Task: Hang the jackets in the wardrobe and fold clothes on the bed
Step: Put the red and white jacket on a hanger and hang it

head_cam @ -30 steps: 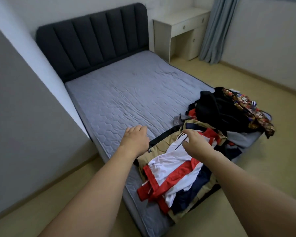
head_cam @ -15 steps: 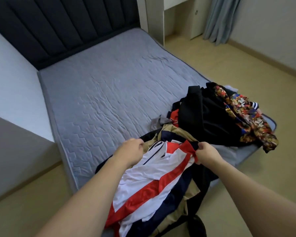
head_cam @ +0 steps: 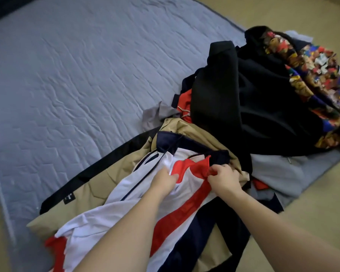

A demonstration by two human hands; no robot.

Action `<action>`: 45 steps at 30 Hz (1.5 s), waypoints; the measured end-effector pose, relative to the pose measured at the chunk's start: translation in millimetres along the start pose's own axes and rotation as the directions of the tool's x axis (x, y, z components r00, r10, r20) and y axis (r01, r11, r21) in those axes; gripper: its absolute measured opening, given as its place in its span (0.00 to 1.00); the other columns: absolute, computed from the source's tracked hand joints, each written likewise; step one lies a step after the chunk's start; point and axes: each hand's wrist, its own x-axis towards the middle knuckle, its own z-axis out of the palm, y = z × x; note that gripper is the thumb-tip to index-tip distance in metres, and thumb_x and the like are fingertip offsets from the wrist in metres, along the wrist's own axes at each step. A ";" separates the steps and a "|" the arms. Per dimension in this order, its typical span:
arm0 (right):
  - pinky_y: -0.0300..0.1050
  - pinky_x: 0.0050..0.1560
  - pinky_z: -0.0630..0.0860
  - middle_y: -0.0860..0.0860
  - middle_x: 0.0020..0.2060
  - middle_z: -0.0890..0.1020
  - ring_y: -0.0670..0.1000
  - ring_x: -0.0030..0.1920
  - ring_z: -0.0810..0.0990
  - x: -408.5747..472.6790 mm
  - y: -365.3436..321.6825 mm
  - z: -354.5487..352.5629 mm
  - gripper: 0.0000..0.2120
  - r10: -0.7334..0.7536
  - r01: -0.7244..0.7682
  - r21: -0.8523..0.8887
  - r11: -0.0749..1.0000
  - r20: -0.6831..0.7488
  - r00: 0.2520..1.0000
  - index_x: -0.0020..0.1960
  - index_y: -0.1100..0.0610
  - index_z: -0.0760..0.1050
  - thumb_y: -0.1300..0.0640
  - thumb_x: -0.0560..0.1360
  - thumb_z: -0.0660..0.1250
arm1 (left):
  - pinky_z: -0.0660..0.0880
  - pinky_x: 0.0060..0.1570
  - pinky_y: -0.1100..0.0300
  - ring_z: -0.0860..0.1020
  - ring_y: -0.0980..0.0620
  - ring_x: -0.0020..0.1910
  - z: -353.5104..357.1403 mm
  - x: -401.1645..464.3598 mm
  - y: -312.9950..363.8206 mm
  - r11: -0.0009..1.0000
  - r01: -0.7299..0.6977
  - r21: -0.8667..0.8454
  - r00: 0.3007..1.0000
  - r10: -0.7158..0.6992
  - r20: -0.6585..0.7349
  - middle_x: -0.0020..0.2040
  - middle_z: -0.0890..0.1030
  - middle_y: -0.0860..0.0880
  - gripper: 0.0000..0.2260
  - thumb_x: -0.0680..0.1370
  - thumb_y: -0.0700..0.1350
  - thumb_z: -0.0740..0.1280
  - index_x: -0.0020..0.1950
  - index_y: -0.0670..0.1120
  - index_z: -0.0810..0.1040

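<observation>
- Clothes lie in a heap on the near right corner of a bed (head_cam: 67, 85) with a grey quilted mattress cover.
- Topmost at the front is a white jacket (head_cam: 114, 209) with red and navy panels, spread over a tan jacket (head_cam: 82, 201) that has dark trim.
- The person's left hand (head_cam: 165, 180) has its fingers curled into the white fabric near the collar, gripping it.
- The right hand (head_cam: 224, 178) pinches a fold of the red panel just beside the left hand, fingers curled round the cloth.
- Both bare forearms reach in from the bottom edge of the view.
- Behind the hands, a black garment (head_cam: 239, 99) lies bunched on the pile.
- A multicoloured patterned garment (head_cam: 310, 75) sits against the black one at the far right, near the bed's edge.
- A light grey garment (head_cam: 273, 173) shows under the black one, to the right of the hands.
- Beige floor (head_cam: 312, 203) borders the bed on the right.
</observation>
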 end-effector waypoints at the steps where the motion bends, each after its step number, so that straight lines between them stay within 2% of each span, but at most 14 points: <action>1: 0.46 0.52 0.62 0.53 0.45 0.77 0.58 0.53 0.73 0.8 2.1 2.4 0.10 0.043 -0.039 0.101 0.994 -0.035 0.998 0.39 0.49 0.78 0.61 0.72 0.62 | 0.72 0.48 0.54 0.78 0.47 0.46 -1.1 -1.2 -6.1 0.999 0.008 -0.032 1.000 -0.009 -0.020 0.49 0.79 0.44 0.10 0.78 0.45 0.64 0.57 0.44 0.75; 5: 0.46 0.37 0.67 0.55 0.28 0.74 0.53 0.35 0.70 -37.2 -9.5 -16.4 0.16 0.228 -0.192 0.629 0.754 0.024 0.973 0.27 0.54 0.72 0.70 0.68 0.57 | 0.71 0.46 0.55 0.75 0.46 0.45 -52.7 -56.3 -14.4 0.912 -0.034 -0.408 0.957 -0.088 -0.275 0.44 0.78 0.46 0.06 0.80 0.43 0.62 0.53 0.43 0.75; 8: 0.42 0.33 0.62 0.53 0.29 0.70 0.52 0.33 0.67 -88.6 -52.5 -54.0 0.16 0.195 -0.239 0.652 0.719 0.141 0.971 0.32 0.57 0.72 0.72 0.71 0.54 | 0.70 0.36 0.64 0.71 0.52 0.37 -123.2 -143.2 3.0 0.814 -0.184 -0.551 0.870 -0.126 -0.477 0.38 0.73 0.48 0.06 0.81 0.41 0.62 0.48 0.41 0.75; 14: 0.51 0.52 0.74 0.50 0.44 0.79 0.53 0.48 0.78 -241.8 -202.8 -119.3 0.06 -0.006 -0.260 0.740 0.620 0.336 0.942 0.48 0.53 0.75 0.54 0.75 0.60 | 0.67 0.38 0.62 0.68 0.59 0.33 -268.2 -356.1 52.6 0.726 -0.509 -0.462 0.630 -0.051 -0.775 0.32 0.71 0.58 0.10 0.80 0.41 0.64 0.39 0.49 0.72; 18: 0.48 0.45 0.75 0.51 0.55 0.79 0.52 0.50 0.79 -352.2 -293.8 -117.1 0.26 -0.254 -0.178 0.695 0.696 0.470 0.845 0.63 0.48 0.68 0.37 0.71 0.67 | 0.68 0.41 0.56 0.68 0.55 0.37 -341.4 -489.4 60.3 0.695 -0.657 -0.292 0.431 0.029 -0.902 0.36 0.72 0.53 0.05 0.77 0.46 0.63 0.41 0.49 0.74; 24: 0.61 0.58 0.75 0.62 0.65 0.72 0.62 0.60 0.77 -486.0 -389.8 -71.4 0.50 -0.341 -0.020 0.606 0.795 0.475 0.811 0.76 0.47 0.49 0.57 0.64 0.76 | 0.62 0.34 0.62 0.62 0.57 0.32 -415.0 -640.9 25.9 0.684 -0.726 -0.069 0.134 0.042 -0.990 0.33 0.65 0.53 0.09 0.78 0.44 0.62 0.39 0.48 0.65; 28: 0.46 0.24 0.76 0.62 0.34 0.78 0.56 0.24 0.78 -561.0 -431.1 -23.9 0.29 -0.413 -0.028 0.662 0.749 0.499 0.762 0.67 0.52 0.60 0.72 0.71 0.59 | 0.63 0.33 0.65 0.62 0.58 0.33 -456.2 -721.7 -46.8 0.699 -0.715 0.008 -0.055 -0.045 -0.998 0.36 0.65 0.50 0.09 0.81 0.41 0.61 0.41 0.42 0.66; 32: 0.37 0.18 0.65 0.56 0.16 0.68 0.54 0.15 0.69 -636.9 -474.4 53.5 0.09 -0.470 0.073 0.599 0.798 0.541 0.697 0.42 0.64 0.69 0.73 0.67 0.54 | 0.64 0.33 0.66 0.64 0.58 0.32 -493.0 -786.2 -146.5 0.738 -0.674 0.025 -0.180 -0.132 -0.975 0.35 0.66 0.54 0.09 0.80 0.43 0.61 0.41 0.47 0.67; 35: 0.44 0.32 0.75 0.57 0.39 0.76 0.54 0.34 0.80 -704.4 -506.8 128.9 0.17 -0.595 0.350 0.481 0.804 0.631 0.498 0.55 0.62 0.71 0.62 0.66 0.64 | 0.64 0.34 0.67 0.65 0.60 0.32 -522.8 -830.5 -223.6 0.741 -0.671 0.015 -0.231 -0.190 -0.954 0.32 0.67 0.60 0.09 0.79 0.45 0.61 0.39 0.52 0.66; 36: 0.47 0.45 0.77 0.58 0.54 0.74 0.58 0.49 0.80 -725.0 -517.4 155.0 0.30 -0.637 0.605 0.319 0.730 0.637 0.433 0.68 0.60 0.65 0.58 0.68 0.67 | 0.64 0.33 0.68 0.65 0.61 0.31 -532.4 -845.8 -248.0 0.748 -0.664 0.013 -0.248 -0.204 -0.947 0.31 0.66 0.60 0.10 0.79 0.45 0.61 0.38 0.53 0.66; 38: 0.50 0.57 0.72 0.61 0.65 0.66 0.64 0.62 0.73 -763.0 -536.3 202.8 0.33 -0.737 0.957 -0.101 0.271 0.618 0.274 0.75 0.58 0.54 0.52 0.75 0.65 | 0.64 0.33 0.70 0.67 0.62 0.31 -548.7 -872.7 -297.6 0.761 -0.649 0.002 -0.289 -0.245 -0.925 0.30 0.67 0.59 0.10 0.79 0.45 0.61 0.38 0.53 0.67; 39: 0.50 0.56 0.71 0.62 0.64 0.69 0.64 0.61 0.73 -783.3 -545.1 223.4 0.27 -0.770 0.972 -0.227 0.055 0.610 0.186 0.72 0.59 0.60 0.50 0.77 0.61 | 0.67 0.36 0.69 0.70 0.61 0.32 -556.9 -882.9 -322.9 0.753 -0.658 -0.013 -0.297 -0.275 -0.914 0.32 0.69 0.55 0.08 0.79 0.46 0.61 0.40 0.52 0.69; 41: 0.47 0.48 0.71 0.58 0.56 0.78 0.61 0.56 0.78 -820.3 -566.0 260.8 0.16 -0.804 0.926 -0.357 -0.125 0.583 0.117 0.60 0.57 0.72 0.49 0.78 0.57 | 0.74 0.47 0.59 0.77 0.50 0.43 -572.8 -902.1 -371.8 0.740 -0.671 -0.049 -0.291 -0.324 -0.900 0.43 0.75 0.48 0.05 0.78 0.49 0.62 0.48 0.48 0.73; 45: 0.47 0.49 0.75 0.59 0.51 0.82 0.61 0.53 0.81 -872.3 -615.4 340.1 0.16 -0.826 0.952 -0.275 0.138 0.499 0.263 0.52 0.58 0.77 0.49 0.78 0.57 | 0.71 0.39 0.64 0.73 0.60 0.33 -601.3 -942.9 -468.7 0.752 -0.654 -0.085 -0.322 -0.378 -0.868 0.33 0.74 0.60 0.06 0.79 0.48 0.62 0.42 0.54 0.71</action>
